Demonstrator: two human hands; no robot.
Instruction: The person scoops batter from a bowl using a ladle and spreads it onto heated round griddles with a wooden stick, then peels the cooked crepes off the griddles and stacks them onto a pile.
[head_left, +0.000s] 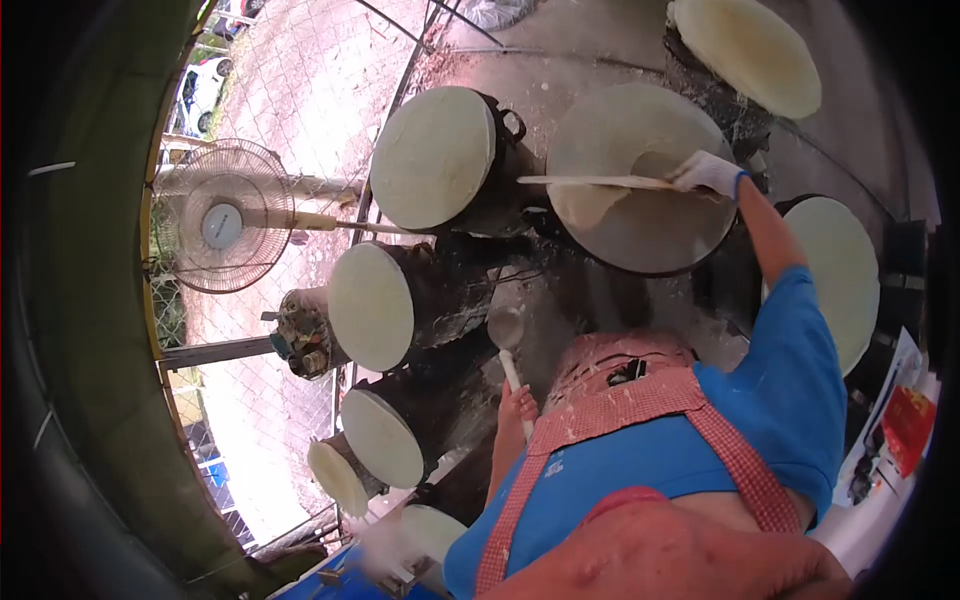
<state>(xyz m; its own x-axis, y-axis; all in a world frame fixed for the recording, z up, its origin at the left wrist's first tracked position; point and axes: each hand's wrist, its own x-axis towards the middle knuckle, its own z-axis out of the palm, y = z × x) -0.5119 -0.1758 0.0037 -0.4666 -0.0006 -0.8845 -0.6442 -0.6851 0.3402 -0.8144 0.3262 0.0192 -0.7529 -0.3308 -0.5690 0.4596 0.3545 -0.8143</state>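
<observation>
My right hand [706,174], in a white glove, grips one end of a long, flat wooden stick [600,181]. The stick lies across a large round griddle [680,235], whose surface carries a thin, pale layer of batter [625,120] with a darker patch near my hand. Lower down, bare and closed, my left hand [518,402] holds a ladle [506,328] by its pale handle, bowl pointing away from me. The ladle is between the large griddle and my apron [610,405].
Several drum-like stoves topped with pale rounds [435,158] curve down the left side. More pale rounds are at the top right [750,55] and right [830,275]. A fan [222,226] stands by the wire fence. A blurred whitish shape [388,550] is at lower left.
</observation>
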